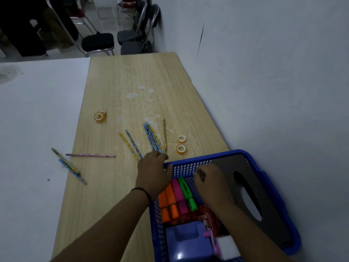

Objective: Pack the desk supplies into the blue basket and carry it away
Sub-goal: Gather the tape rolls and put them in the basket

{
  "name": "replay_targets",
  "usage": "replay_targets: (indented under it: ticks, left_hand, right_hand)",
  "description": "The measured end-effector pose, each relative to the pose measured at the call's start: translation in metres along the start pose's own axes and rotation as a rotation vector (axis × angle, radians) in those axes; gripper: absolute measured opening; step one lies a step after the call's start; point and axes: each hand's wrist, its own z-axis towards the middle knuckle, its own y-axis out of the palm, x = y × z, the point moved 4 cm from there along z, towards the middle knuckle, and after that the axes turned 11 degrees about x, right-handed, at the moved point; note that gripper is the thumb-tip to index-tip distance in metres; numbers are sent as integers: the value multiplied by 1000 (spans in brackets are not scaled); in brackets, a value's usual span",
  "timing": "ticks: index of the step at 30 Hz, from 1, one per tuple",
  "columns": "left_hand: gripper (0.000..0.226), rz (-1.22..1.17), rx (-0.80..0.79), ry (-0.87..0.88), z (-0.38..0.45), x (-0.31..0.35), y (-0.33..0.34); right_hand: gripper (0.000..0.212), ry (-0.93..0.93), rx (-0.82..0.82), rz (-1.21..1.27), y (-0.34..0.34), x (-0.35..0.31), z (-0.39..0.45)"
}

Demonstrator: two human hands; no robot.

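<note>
My left hand (154,172) rests on the far left corner of the basket (273,188), fingers curled loosely over the rim, thumb along the mesh. My right hand (211,183) is down inside it, fingertips drawn together on something small I can't make out. The basket is thin plastic mesh, so I judge it light but flexible; loaded, it should be lifted by both long rims rather than one corner. Under my right hand lie the highlighters (176,197), orange, pink and green side by side; nearer my wrist sits a purple sharpener (186,241), and right of my hand a dark board (251,195) leans on the wall. Beyond my left hand, the pencils (151,140) lie fanned on the counter (117,87), thin and prone to rolling, best gathered as a bundle. The tape rolls (181,143) are light and smooth.
</note>
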Motion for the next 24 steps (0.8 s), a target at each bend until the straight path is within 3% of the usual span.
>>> replay_targets:
  ticks: [6,14,24]
  left_hand:
    - [20,-135,-204,78,71,-1,37]
    - [36,70,-534,161,104,4,85]
    - [27,211,-531,259,109,10,108]
  right_hand:
    - [16,-45,156,-232,2,0,23]
    - [28,27,120,-249,-1,19,28]
    - [21,82,211,-83,-15,32,22]
